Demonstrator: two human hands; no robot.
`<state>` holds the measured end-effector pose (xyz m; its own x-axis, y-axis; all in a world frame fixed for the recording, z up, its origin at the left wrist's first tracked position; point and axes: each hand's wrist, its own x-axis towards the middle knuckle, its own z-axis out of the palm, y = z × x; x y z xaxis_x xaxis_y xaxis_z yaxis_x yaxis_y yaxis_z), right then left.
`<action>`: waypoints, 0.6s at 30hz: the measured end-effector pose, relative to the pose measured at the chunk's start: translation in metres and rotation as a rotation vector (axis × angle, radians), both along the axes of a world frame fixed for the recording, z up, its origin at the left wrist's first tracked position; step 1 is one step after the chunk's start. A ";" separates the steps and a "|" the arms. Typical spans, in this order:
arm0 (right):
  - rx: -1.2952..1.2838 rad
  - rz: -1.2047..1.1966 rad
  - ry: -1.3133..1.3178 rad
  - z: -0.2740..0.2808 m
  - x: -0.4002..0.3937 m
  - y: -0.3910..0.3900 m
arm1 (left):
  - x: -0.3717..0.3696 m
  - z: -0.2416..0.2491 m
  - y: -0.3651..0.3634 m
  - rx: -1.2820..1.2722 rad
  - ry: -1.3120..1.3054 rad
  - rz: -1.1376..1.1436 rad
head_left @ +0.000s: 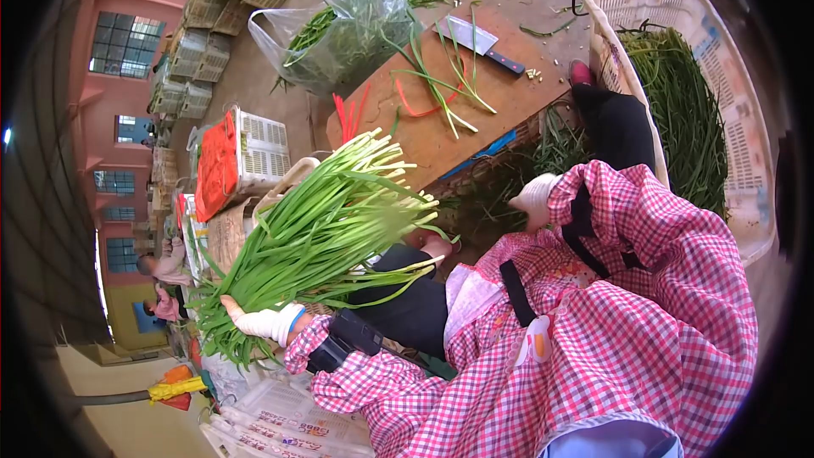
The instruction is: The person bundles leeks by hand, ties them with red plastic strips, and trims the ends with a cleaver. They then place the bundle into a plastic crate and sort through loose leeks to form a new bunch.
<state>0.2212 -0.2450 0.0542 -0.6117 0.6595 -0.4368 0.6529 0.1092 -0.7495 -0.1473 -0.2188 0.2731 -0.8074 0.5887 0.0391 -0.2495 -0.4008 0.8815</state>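
A large bunch of garlic chives (314, 237) with pale stalk ends and long flat green leaves fans out on the left side of the view. My left hand (239, 315), wrapped in white around the palm and wrist, grips it near the leafy end; most fingers are hidden by the leaves. In the middle, beside my knee, hangs my right hand (534, 202), also wrapped in white, its fingers not clearly visible. Ahead of both hands lies a wooden board (381, 110) bearing a cleaver (475, 41), a few loose chive stalks (441, 89) and red strips (349, 114).
To the right stands a white plastic crate (750, 148) full of long greens (678, 110). A clear plastic bag (360, 34) of greens sits beyond the board. More crates (264, 148) line the left, one with red cloth (216, 170). Other people (170, 267) are farther off.
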 end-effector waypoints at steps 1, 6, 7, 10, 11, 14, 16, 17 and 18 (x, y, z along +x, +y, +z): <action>-0.034 -0.032 0.043 0.006 -0.003 -0.005 | -0.003 0.000 -0.001 -0.002 -0.017 -0.028; -0.850 -0.285 0.773 0.016 -0.050 -0.044 | -0.001 -0.001 -0.001 0.011 -0.011 0.007; -0.928 -0.363 0.937 0.007 -0.071 -0.054 | 0.000 -0.002 -0.001 0.017 -0.032 0.004; -1.280 -0.506 1.405 -0.022 -0.137 -0.067 | 0.005 -0.006 -0.001 0.014 -0.056 -0.004; -1.388 -0.336 1.737 -0.016 -0.147 -0.068 | 0.007 -0.007 0.000 0.008 -0.056 -0.003; -1.228 -0.719 1.549 0.019 -0.154 -0.058 | 0.025 -0.001 0.001 -0.031 -0.077 0.021; -1.212 -0.614 1.584 0.011 -0.146 -0.060 | 0.018 -0.005 0.002 -0.033 -0.073 0.008; -1.200 -0.512 1.611 0.008 -0.142 -0.060 | 0.016 -0.006 0.002 -0.022 -0.086 -0.018; -1.225 -0.523 1.722 0.018 -0.135 -0.062 | 0.015 -0.009 0.003 -0.012 -0.101 -0.045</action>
